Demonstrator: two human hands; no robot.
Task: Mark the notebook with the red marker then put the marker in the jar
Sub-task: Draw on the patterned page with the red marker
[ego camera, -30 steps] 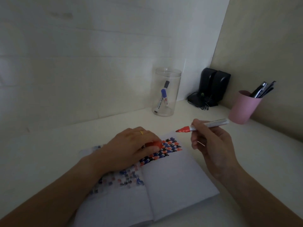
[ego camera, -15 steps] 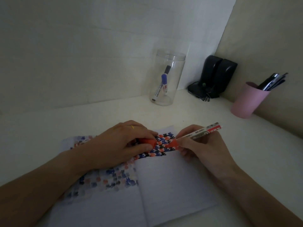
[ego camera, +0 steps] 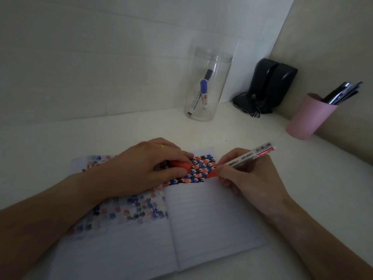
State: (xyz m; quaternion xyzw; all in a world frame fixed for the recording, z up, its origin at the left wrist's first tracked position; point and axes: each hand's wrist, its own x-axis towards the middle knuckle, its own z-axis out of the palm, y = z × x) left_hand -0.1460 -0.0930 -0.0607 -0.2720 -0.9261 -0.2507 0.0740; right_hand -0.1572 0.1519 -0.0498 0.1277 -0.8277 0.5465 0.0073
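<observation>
- Notebook [ego camera: 201, 219] lies open flat on the pale surface [ego camera: 60, 142], spine running from 12 toward 6 o'clock, lined pages on both sides.
- Rows of small red, blue and black marks cover the top band of the right page; fainter, blurred marks of the same colours fill the upper part of the left page.
- Right hand [ego camera: 248, 178] rests on the right page at about 3 o'clock from the spine, its fingers [ego camera: 224, 170] closed in a writing grip around the red marker [ego camera: 248, 156].
- Marker's red tip end touches the right page at the edge of the marked band; its white printed barrel slants up toward 2 o'clock, tail end clear of the hand.
- Left hand [ego camera: 145, 168] lies palm down across the left page, at 9 o'clock from the marker tip; its fingers are pinched on the red cap [ego camera: 181, 165], which sits just above the marked band. A thin ring shows on one finger.
- Clear plastic jar [ego camera: 207, 85] stands upright, without a lid, at 12 o'clock from the notebook, near the wall and well apart from both hands.
- Inside the jar, two markers [ego camera: 202, 91] lean against each other, one with a blue cap, the other with a black cap.
- Black speakers [ego camera: 274, 85] with a coiled cable occupy the corner at 1 o'clock.
- Pink cup [ego camera: 308, 118] holding dark pens stands at 2 o'clock, near the side wall.
</observation>
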